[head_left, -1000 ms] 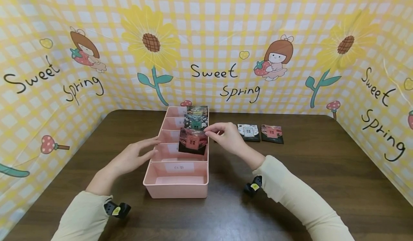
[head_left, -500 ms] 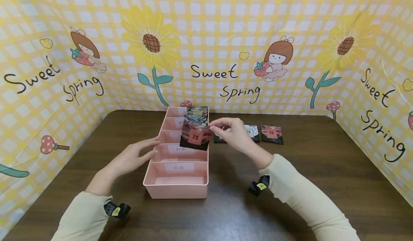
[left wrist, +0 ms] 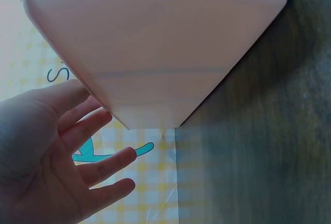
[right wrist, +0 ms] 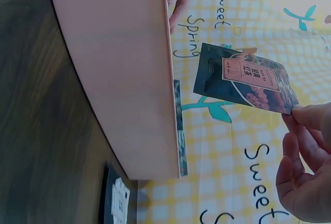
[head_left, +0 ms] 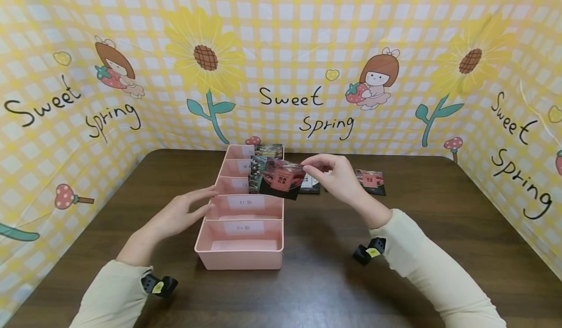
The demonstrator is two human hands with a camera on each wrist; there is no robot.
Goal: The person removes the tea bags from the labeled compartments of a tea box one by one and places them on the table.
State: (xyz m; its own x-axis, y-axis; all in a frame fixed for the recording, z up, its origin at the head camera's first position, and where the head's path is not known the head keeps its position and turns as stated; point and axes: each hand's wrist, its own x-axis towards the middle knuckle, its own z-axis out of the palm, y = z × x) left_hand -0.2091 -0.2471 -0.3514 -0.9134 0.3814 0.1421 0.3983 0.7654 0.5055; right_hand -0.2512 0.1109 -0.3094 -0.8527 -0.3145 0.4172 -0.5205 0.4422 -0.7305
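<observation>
The tabletop is dark brown with wood grain and rounded far corners, and a pale sheen lies on its surface to the right of the box. That pink box stands left of the tabletop's middle, lengthwise, its far end close to the far edge. A white packet lies just beside the box's right side, partly hidden, nearer the far edge. A red-and-black packet lies flat farther right, toward the far right corner. Between them shows a scrap of a third packet.
</observation>
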